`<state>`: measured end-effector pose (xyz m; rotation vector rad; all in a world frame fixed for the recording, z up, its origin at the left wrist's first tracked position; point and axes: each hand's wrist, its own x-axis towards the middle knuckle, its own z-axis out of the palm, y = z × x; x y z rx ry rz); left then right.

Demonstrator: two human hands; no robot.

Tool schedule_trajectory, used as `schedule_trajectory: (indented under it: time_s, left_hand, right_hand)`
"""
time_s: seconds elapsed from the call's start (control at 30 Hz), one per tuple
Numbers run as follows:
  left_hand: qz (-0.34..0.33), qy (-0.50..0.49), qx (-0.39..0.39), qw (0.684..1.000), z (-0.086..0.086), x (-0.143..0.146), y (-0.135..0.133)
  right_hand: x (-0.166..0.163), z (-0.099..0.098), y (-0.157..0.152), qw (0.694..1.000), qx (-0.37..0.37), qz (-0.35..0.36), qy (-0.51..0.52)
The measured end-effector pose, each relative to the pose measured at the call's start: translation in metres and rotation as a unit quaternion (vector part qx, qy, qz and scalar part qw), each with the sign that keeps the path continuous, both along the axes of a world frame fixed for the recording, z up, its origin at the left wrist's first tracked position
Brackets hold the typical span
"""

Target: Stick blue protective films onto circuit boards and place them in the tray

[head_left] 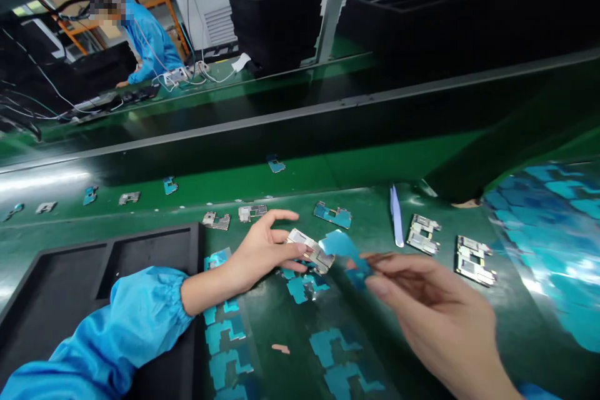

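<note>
Thumb and fingers of my left hand [262,247] grip a small silver circuit board [313,251] above the green bench. Close to its right end, my right hand [435,306] pinches a blue film piece [341,245]; whether the film touches the board I cannot tell. Under the hands lies a clear sheet carrying blue cut-out films [334,347], and a second strip of blue films [225,334] runs beside my left forearm. Just beyond the hands rests a blue-covered board [332,214]. Two bare boards [423,234] sit to the right, near purple tweezers [396,215].
A black tray [152,256] lies under my left sleeve. Along the back are several boards [171,185]. Blue film sheets [557,250] cover the right side. A pink scrap [280,348] lies in front. Behind the divider are stacked black trays [276,28] and a person in blue [152,40].
</note>
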<state>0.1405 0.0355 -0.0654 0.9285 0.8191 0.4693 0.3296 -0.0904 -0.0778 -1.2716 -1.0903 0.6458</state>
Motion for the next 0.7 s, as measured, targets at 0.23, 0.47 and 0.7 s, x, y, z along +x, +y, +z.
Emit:
schedule_trajectory:
  time_s: [0.23,0.47,0.7]
  left_hand:
    - [-0.081,-0.011,0.096,0.992,0.003,-0.002,-0.012]
    - [-0.137,-0.150,-0.057,0.977,0.008,-0.004,-0.007]
    - [-0.151,-0.185,-0.161,0.958,0.002,-0.008,-0.001]
  right_hand:
    - [0.012,-0.007,0.008,0.982,-0.137,0.035,0.125]
    - [0.012,0.000,0.009,0.986,-0.128,0.034,0.104]
    - [0.012,0.010,0.007,0.987,-0.139,0.044,0.066]
